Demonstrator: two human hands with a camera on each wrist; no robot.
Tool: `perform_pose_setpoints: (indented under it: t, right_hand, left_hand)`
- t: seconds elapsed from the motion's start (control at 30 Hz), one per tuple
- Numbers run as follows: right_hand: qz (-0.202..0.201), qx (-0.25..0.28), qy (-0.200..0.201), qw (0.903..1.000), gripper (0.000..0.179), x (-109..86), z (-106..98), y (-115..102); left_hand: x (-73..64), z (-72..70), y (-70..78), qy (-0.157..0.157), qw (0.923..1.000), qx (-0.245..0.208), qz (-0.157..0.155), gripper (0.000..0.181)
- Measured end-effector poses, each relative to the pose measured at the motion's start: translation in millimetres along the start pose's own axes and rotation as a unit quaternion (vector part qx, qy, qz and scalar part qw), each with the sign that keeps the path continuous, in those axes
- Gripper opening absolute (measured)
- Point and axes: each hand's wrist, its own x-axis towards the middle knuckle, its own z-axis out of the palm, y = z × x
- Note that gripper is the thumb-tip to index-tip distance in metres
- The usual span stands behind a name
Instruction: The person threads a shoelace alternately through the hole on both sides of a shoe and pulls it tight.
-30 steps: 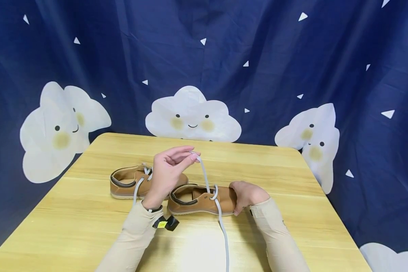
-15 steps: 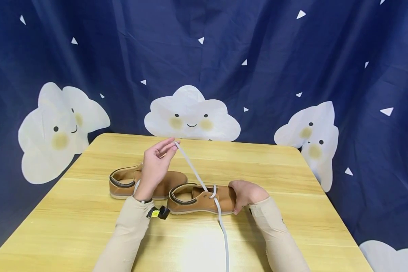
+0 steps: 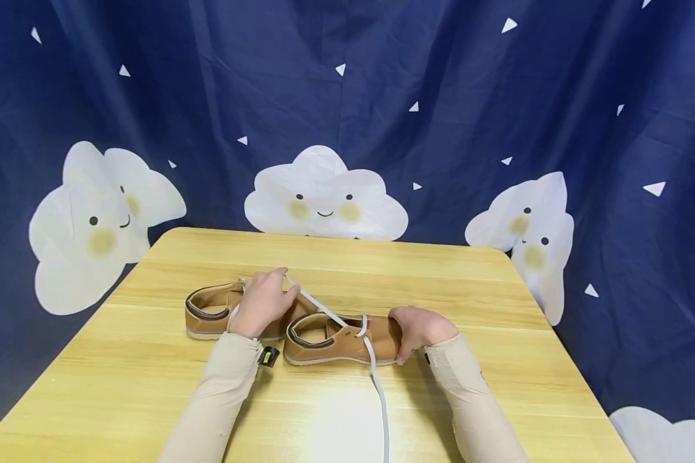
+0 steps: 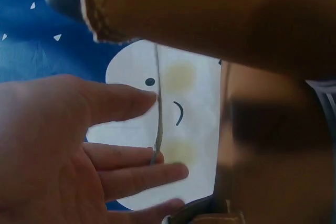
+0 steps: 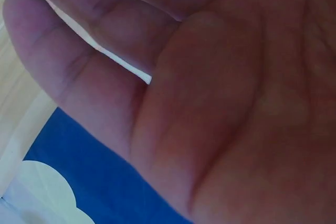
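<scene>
A tan shoe (image 3: 330, 347) lies sideways at mid-table, its toe to the right. My right hand (image 3: 423, 331) grips its toe, thumb on the near side; the palm and fingers (image 5: 184, 98) fill the right wrist view. From its eyelets a pale shoelace (image 3: 318, 305) slants up left to my left hand (image 3: 263, 302). In the left wrist view the left thumb and fingers (image 4: 121, 103) are spread apart, with the lace crossing the thumb tip and one fingertip. The other lace end hangs over the near side of the shoe and runs down the table.
A matching tan shoe (image 3: 211, 321) sits behind and to the left, partly hidden by the left hand. The wooden table (image 3: 121, 399) has rounded far corners. A dark blue curtain (image 3: 347, 116) with white clouds surrounds its back and sides.
My left hand drew the lace up and left from over the front shoe, then came down before the rear shoe, thumb and fingers parting. The right hand stayed at the toe.
</scene>
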Motion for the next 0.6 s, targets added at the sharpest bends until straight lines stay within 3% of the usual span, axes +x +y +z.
perform_pose_setpoints:
  t: [0.13, 0.27, 0.37, 0.47, 0.6]
  right_hand:
    - [-0.022, 0.016, 0.017, 0.9995, 0.063, -10.5, -11, -2]
    - [-0.073, 0.055, 0.013, 0.9958, 0.037, -22.7, -23, -5]
    - [-0.130, 0.109, -0.037, 0.9848, 0.022, -27.4, -25, -8]
    - [-0.176, 0.131, -0.060, 0.9739, 0.015, -25.7, -22, -12]
    - [-0.199, 0.077, -0.026, 0.9766, 0.019, -17.1, -11, -18]
  left_hand:
    - [-1.4, 0.3, 2.9, -0.002, 0.9997, 0.021, -0.014, 0.055]
    - [-3.1, -0.9, 6.9, -0.014, 0.9995, 0.027, -0.009, 0.056]
    - [-5.3, -2.6, 13.5, -0.004, 0.9997, 0.019, 0.015, 0.056]
    - [-7.8, -5.2, 24.4, 0.011, 0.9986, 0.005, 0.051, 0.053]
    - [-12.6, -8.7, 40.6, 0.014, 0.9957, -0.019, 0.089, 0.050]
